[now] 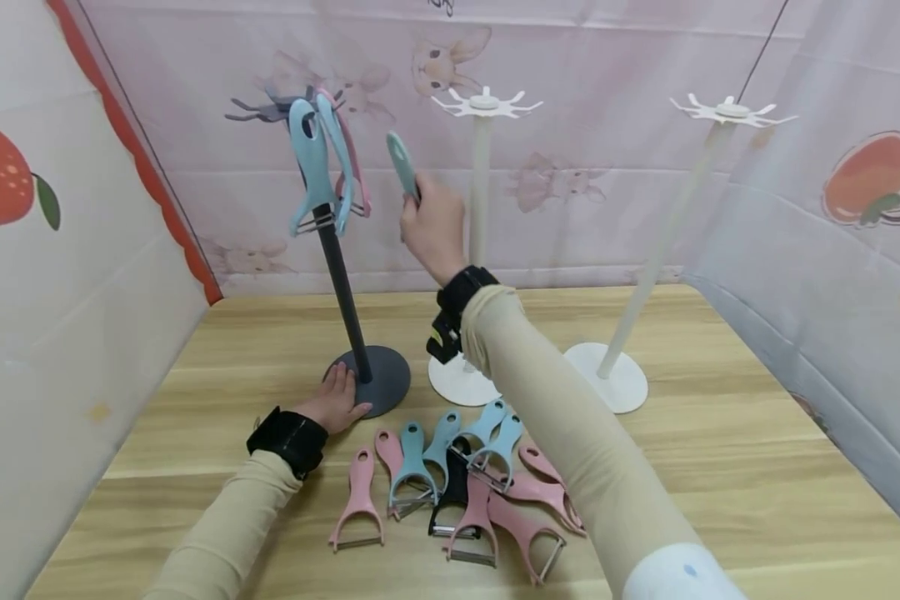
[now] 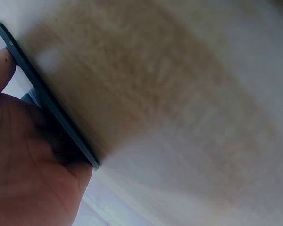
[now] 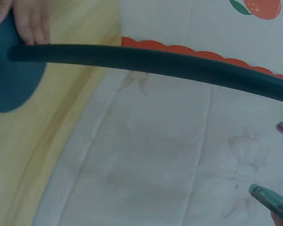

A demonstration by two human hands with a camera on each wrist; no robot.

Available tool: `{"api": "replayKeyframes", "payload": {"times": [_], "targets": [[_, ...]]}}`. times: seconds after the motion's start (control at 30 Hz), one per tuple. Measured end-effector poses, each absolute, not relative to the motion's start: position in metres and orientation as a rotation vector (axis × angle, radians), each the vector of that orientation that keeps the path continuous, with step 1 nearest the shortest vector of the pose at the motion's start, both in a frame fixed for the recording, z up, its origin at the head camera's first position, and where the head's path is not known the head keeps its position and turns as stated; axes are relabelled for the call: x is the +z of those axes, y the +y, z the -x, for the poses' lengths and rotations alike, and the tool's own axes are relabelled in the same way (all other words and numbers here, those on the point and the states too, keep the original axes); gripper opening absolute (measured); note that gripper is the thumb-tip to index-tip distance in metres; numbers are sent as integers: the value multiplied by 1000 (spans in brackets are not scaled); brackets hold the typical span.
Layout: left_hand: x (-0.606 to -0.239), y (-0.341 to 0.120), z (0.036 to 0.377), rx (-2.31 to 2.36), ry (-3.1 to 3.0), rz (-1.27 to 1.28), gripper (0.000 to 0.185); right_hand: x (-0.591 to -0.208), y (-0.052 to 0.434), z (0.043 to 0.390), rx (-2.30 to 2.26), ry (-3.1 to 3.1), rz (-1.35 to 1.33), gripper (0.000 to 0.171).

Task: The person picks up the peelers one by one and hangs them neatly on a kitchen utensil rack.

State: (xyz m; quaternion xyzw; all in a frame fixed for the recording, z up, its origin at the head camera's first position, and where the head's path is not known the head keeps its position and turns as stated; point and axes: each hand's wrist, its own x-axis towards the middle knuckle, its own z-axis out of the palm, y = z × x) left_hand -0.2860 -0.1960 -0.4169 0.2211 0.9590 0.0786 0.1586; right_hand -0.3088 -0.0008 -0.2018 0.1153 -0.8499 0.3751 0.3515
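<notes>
My right hand [image 1: 437, 227] is raised and grips a light blue peeler [image 1: 402, 164], its handle pointing up. The peeler's head is mostly hidden by the fingers. To its left, a dark grey rack stand [image 1: 342, 287] carries light blue peelers [image 1: 312, 162] and a pink peeler [image 1: 363, 197] on its top hooks. My left hand [image 1: 335, 400] rests on the stand's round base [image 1: 390, 383], fingers extended beside the pole. In the right wrist view, part of the held peeler [image 3: 272, 201] shows at the lower right, below the dark pole [image 3: 155, 60].
Two white rack stands, one central [image 1: 480, 183] and one leaning at right [image 1: 648, 267], have bare hooks. Pink peelers [image 1: 360, 492], light blue peelers [image 1: 413, 450] and a black peeler [image 1: 456, 483] lie piled on the wooden table [image 1: 232, 367]. Printed cloth walls [image 1: 607, 225] surround the table.
</notes>
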Motion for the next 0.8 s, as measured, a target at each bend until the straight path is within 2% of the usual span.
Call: {"api": "replayKeyframes", "payload": {"times": [0.2,0.53,0.8], "targets": [[-415,-195,285,246,2747,-626,67,-173,-13,325,900,-2149,-344,13],[-420,-192,283,231,2746,-639,65,-152,-24,347,854,-2235,-372,22],[-419,-194,284,267,2761,-616,67,-141,-36,363,672,-2345,-500,13]]}}
